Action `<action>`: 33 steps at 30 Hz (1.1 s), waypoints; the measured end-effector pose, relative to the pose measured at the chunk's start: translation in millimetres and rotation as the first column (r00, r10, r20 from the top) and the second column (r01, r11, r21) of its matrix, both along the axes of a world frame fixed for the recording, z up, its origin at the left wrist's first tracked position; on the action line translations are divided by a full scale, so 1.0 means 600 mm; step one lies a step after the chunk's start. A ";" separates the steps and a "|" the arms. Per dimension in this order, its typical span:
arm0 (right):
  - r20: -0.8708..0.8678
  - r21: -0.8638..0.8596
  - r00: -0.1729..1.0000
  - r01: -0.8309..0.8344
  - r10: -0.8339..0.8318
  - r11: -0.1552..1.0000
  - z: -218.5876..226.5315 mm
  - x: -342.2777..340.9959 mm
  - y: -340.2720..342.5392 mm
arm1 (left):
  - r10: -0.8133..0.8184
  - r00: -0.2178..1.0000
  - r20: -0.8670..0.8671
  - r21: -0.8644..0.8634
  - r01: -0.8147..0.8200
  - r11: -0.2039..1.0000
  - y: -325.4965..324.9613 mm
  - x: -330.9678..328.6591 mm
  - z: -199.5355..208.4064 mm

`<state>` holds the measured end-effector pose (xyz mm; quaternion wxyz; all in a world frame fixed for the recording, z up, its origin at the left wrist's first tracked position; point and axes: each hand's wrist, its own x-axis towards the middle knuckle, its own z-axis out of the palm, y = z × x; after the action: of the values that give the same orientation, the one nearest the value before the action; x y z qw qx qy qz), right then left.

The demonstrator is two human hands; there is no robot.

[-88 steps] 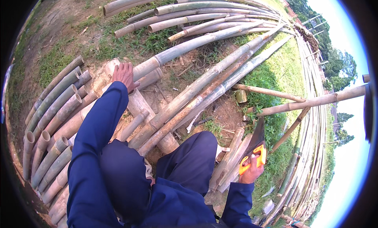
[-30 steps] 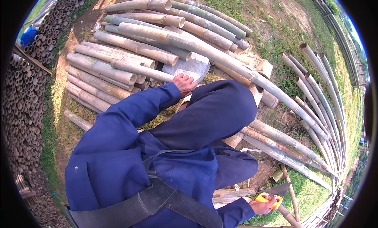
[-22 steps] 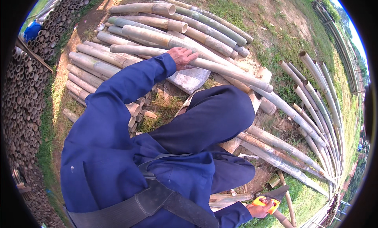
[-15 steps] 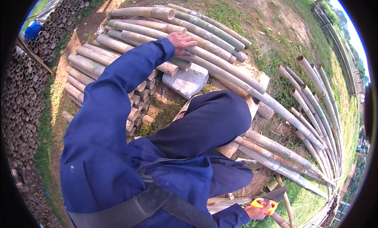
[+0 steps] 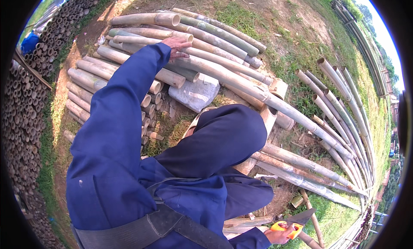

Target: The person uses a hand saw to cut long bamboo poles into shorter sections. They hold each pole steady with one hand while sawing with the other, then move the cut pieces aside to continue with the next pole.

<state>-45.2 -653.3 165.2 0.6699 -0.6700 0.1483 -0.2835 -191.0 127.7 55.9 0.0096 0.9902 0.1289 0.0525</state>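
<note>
My left hand [image 5: 175, 47] lies closed over a bamboo pole [image 5: 232, 65], whose cut end rests by a notched bamboo support [image 5: 278, 89]. Alongside it runs a longer bamboo pole [image 5: 297, 116], which stretches past my knee to the right. Down at the lower right, my right hand [image 5: 278, 236] grips a handsaw [image 5: 302, 216] by its yellow-orange handle. The saw's dark blade points up and to the right, apart from the long pole. Parts of the left fingers' underside are hidden.
Cut bamboo lengths [image 5: 88, 79] are stacked beneath my left arm. A grey stone block [image 5: 195, 93] sits before my bent knee. More long poles [image 5: 340, 102] fan out at the right. A large bamboo pile [image 5: 21, 115] lines the far left, with a blue object [image 5: 30, 43] on it.
My left hand has shifted left and away along the stack. The pole beside the long one has drawn back, uncovering more of the support. My right hand still holds the saw.
</note>
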 end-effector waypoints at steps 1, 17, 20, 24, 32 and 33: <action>0.001 0.012 1.000 -0.009 0.009 1.000 0.000 0.000 0.004 | -0.013 1.000 0.011 -0.016 0.013 1.000 0.003 -0.004 0.001; 0.003 -0.003 0.997 -0.075 0.075 0.997 0.020 -0.003 0.051 | 0.098 0.991 -0.088 -0.084 -0.105 0.991 -0.040 0.021 -0.034; 0.038 0.006 0.995 -0.091 0.091 0.996 0.022 -0.002 0.044 | 0.099 0.985 -0.144 -0.086 -0.112 0.990 -0.017 0.018 -0.033; 0.009 0.050 0.999 -0.032 0.031 0.998 0.007 0.003 0.016 | 0.061 0.991 -0.119 -0.037 -0.066 0.997 -0.004 0.003 -0.047; -0.004 0.046 0.995 -0.101 0.102 0.994 0.016 -0.007 0.044 | 0.047 0.989 -0.142 -0.034 -0.052 0.998 -0.033 0.008 -0.035; -0.008 0.047 0.995 -0.096 0.096 0.994 0.016 -0.009 0.046 | 0.042 0.991 -0.129 -0.042 -0.048 0.998 -0.032 0.008 -0.034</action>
<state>-50.7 -625.7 175.0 0.6975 -0.6619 0.1259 -0.2439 -186.2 108.6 35.6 0.0223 0.9879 0.1527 -0.0136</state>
